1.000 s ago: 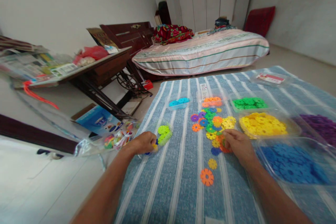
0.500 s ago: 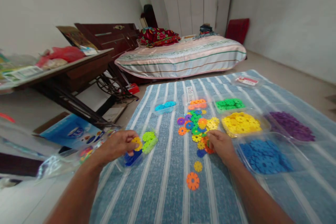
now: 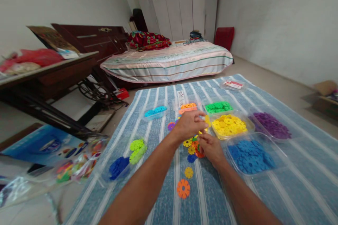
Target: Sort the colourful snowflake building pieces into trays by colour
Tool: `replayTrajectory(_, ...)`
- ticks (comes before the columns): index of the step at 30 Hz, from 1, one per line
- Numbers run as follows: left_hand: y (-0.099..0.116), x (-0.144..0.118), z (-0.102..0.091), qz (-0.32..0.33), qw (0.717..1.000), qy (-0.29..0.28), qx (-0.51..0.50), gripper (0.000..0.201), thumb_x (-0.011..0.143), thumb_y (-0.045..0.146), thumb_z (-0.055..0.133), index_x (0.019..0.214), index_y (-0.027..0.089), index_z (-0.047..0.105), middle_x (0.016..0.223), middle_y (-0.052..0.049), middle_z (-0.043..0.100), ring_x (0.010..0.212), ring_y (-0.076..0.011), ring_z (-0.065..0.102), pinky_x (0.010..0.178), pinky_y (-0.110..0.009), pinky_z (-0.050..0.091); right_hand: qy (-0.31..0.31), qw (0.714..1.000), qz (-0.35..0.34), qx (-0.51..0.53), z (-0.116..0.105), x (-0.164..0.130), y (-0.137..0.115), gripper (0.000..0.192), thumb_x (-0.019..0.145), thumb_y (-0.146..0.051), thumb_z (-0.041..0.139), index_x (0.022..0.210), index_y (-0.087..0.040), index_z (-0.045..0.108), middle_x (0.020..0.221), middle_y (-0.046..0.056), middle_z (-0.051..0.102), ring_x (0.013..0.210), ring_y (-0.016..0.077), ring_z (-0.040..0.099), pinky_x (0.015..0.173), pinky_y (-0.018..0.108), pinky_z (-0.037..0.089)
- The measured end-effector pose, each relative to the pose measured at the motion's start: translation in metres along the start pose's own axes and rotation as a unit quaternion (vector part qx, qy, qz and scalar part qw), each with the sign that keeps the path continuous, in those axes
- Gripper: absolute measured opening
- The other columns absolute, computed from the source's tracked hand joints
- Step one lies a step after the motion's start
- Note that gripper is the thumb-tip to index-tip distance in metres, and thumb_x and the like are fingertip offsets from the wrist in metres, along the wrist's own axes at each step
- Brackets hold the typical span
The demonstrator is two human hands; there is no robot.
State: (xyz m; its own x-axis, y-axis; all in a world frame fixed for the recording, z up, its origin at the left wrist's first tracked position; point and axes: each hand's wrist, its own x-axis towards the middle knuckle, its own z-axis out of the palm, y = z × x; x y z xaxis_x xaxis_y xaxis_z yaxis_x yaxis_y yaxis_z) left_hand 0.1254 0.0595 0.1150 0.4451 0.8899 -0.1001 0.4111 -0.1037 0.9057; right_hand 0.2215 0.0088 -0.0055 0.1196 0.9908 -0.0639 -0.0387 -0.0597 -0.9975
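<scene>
The left hand [image 3: 191, 126] has its thumb and fingers closed together at the tips, with a yellow disc [image 3: 207, 121] pinched there. The disc sticks out on the right side of that grip, just by the left edge of the clear tub [image 3: 252, 126] of yellow pieces [image 3: 230, 125]; whether it touches the tub cannot be told. The right hand [image 3: 211, 147] is just nearer, fingertips drawn together at the right side of the mixed pile [image 3: 192, 149]; whether they hold a piece cannot be told. The left forearm covers part of the pile. Nearer on the striped cloth [image 3: 163, 197] lies a loose orange disc [image 3: 183, 188].
</scene>
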Motion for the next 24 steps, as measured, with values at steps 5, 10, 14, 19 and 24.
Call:
replayTrajectory(5,0.007,0.007,0.01,0.084,0.978,0.056,0.181,0.018,0.069,0.015,0.055,0.084,0.014,0.064,0.075,-0.002,0.065,0.067,-0.0117,0.058,0.06,-0.021,0.043,0.001,1.0,-0.005,-0.002,-0.002,-0.001,-0.002,0.02,0.071,-0.035,0.053,0.066,-0.016,0.058,0.037,-0.007,0.045,0.034,0.0067,0.037,0.037,0.019,0.029)
replayTrajectory(10,-0.028,-0.052,-0.01,-0.006,0.931,-0.058,0.36,0.008,0.07,0.019,0.054,0.067,0.017,0.062,0.059,0.002,0.057,0.058,-0.0119,0.053,0.054,-0.021,0.034,-0.002,1.0,-0.001,0.0,-0.004,0.0,0.002,0.024,0.071,-0.04,0.055,0.068,-0.016,0.059,0.037,-0.007,0.046,0.034,0.0072,0.037,0.036,0.019,0.028)
replayTrajectory(14,-0.059,-0.094,-0.001,-0.067,0.917,-0.078,0.385,0.011,0.069,0.023,0.057,0.078,0.02,0.063,0.07,0.0,0.062,0.069,-0.0165,0.057,0.061,-0.024,0.037,0.005,1.0,-0.008,-0.023,-0.004,0.0,0.006,0.028,0.072,-0.043,0.055,0.07,-0.016,0.062,0.038,-0.006,0.047,0.034,0.0078,0.039,0.037,0.019,0.03)
replayTrajectory(19,-0.074,-0.108,0.023,-0.089,0.918,-0.047,0.385,0.017,0.07,0.026,0.056,0.085,0.02,0.062,0.088,-0.006,0.063,0.083,-0.0216,0.059,0.068,-0.028,0.039,0.004,0.999,-0.003,-0.049,-0.006,-0.003,0.004,0.028,0.072,-0.043,0.055,0.071,-0.016,0.062,0.038,-0.006,0.047,0.037,0.0092,0.041,0.039,0.02,0.032)
replayTrajectory(24,-0.074,-0.115,0.026,-0.117,0.953,-0.03,0.278,0.006,0.069,0.023,0.055,0.071,0.019,0.058,0.071,-0.001,0.061,0.068,-0.0159,0.056,0.06,-0.025,0.036,-0.007,0.998,0.003,-0.063,-0.007,-0.007,0.002,0.028,0.072,-0.043,0.055,0.07,-0.016,0.061,0.039,-0.006,0.046,0.037,0.0093,0.04,0.04,0.02,0.032)
